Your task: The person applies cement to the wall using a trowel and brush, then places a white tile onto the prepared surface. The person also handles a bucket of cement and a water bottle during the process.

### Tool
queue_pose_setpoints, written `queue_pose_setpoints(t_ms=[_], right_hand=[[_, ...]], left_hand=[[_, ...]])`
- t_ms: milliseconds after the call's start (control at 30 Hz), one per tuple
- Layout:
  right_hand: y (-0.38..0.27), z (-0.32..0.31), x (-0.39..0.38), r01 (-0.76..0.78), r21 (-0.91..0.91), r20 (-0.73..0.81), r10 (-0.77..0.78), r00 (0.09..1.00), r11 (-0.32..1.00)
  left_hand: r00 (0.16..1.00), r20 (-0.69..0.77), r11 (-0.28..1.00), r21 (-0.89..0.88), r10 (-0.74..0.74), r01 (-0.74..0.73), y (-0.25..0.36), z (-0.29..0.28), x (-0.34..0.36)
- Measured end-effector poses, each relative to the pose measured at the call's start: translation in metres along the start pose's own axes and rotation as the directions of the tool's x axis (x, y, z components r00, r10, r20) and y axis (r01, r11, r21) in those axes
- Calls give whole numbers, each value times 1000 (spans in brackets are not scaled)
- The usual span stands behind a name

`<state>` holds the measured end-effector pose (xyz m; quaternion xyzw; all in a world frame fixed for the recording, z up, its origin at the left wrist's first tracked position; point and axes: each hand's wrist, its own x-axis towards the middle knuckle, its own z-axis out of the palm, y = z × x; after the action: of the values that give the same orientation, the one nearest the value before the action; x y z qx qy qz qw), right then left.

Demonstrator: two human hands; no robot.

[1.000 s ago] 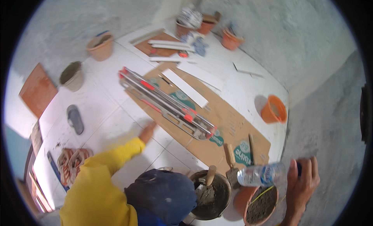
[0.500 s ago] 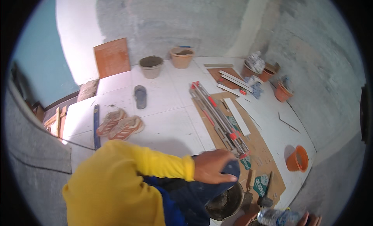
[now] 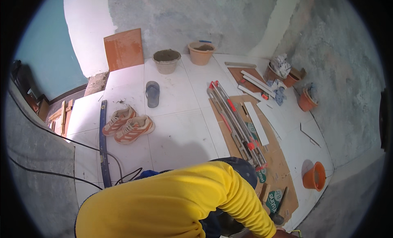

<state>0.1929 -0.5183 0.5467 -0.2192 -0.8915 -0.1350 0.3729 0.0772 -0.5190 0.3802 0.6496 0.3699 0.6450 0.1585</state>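
My left arm, in a yellow sleeve (image 3: 196, 180), reaches across my body to the lower right. Only the back of my left hand (image 3: 282, 234) shows at the lower edge, its fingers cut off. Beside the wrist lies a dark-headed mallet (image 3: 278, 218) on the cardboard. A small yellow-green edge (image 3: 296, 231) shows just right of the hand; its kind is unclear. Under my forearm, a dark bucket (image 3: 229, 224) is mostly covered. My right hand is outside the picture.
A tile cutter (image 3: 235, 125) lies on cardboard (image 3: 282, 166). An orange bucket (image 3: 314, 176) stands at right. Shoes (image 3: 133, 129), a slipper (image 3: 152, 94) and a blue level (image 3: 103, 143) lie on the left. Mortar buckets (image 3: 166, 62) line the far wall. Black cables (image 3: 53, 133) cross the left side.
My left hand has left my knee and reached to the lower right. My right hand and the clear plastic bottle it held have dropped out of view. The view has shifted.
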Motion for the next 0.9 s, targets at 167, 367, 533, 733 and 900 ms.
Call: queue_pose_setpoints(t_ms=[167,367,533,733,900], right_hand=[[-19,17,2,-38,46,122,32,992,998],[15,7,-10,69,266,316,-155,936,961],[22,-6,-2,65,542,346,-293,892,838],[48,-7,0,299,698,72,-479,875,651],[63,-16,-4,229,645,-2,-298,955,729]], left_hand=[[972,20,956,183,-235,227,12,-3,-18],[969,174,972,-188,173,-140,-8,-43,-11],[783,598,938,-142,-173,316,29,-93,-5],[673,709,926,-77,-211,371,41,-101,13],[775,556,943,55,-301,327,74,-121,32]])
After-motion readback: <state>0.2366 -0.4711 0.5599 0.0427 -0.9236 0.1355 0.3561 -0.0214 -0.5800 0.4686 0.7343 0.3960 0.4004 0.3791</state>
